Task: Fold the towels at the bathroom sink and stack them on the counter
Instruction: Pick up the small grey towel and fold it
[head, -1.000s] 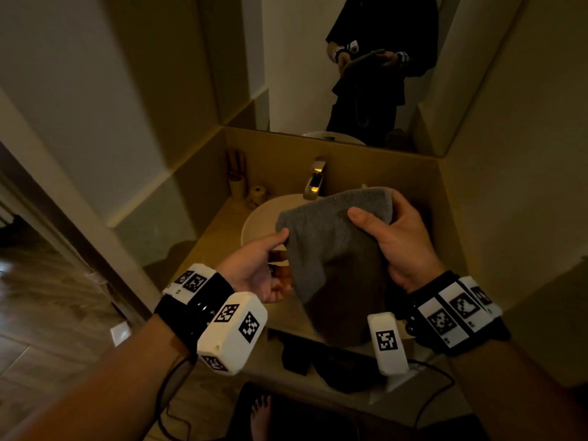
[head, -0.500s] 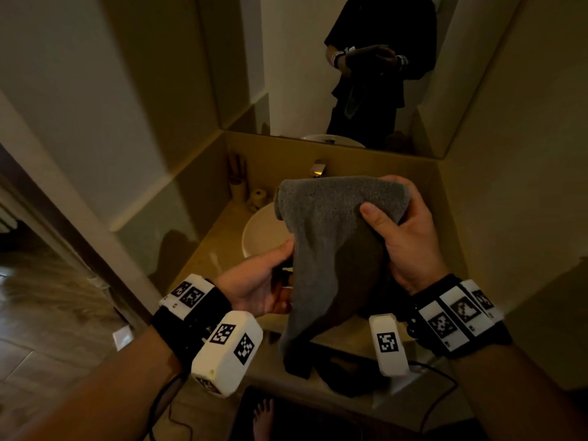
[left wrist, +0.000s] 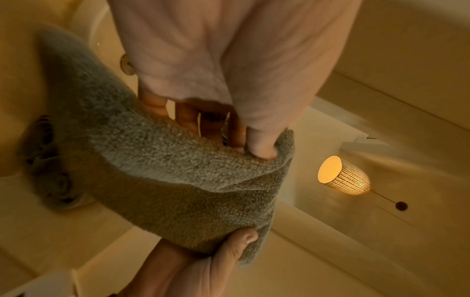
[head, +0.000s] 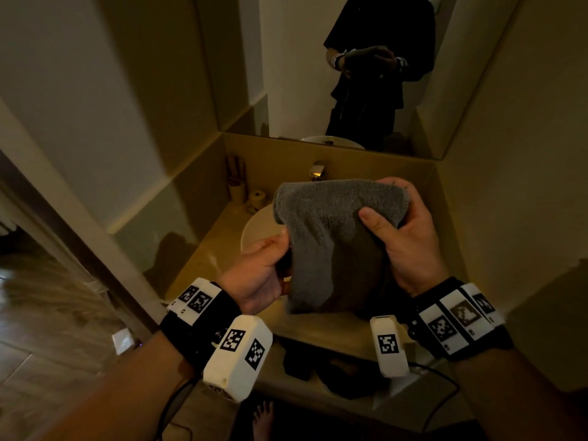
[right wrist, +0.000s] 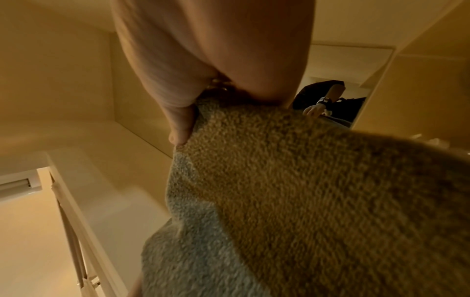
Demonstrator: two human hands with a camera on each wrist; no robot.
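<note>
Dim beige walls [head: 79, 90], wall mirror [head: 302, 74]

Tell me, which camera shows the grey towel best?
The head view: the grey towel shows whole, held above the sink by the left hand and right hand. The wrist views show only close, partial stretches of its cloth.

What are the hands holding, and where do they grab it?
A grey towel. The right hand grips its top right corner; the left hand pinches its left edge.
</note>
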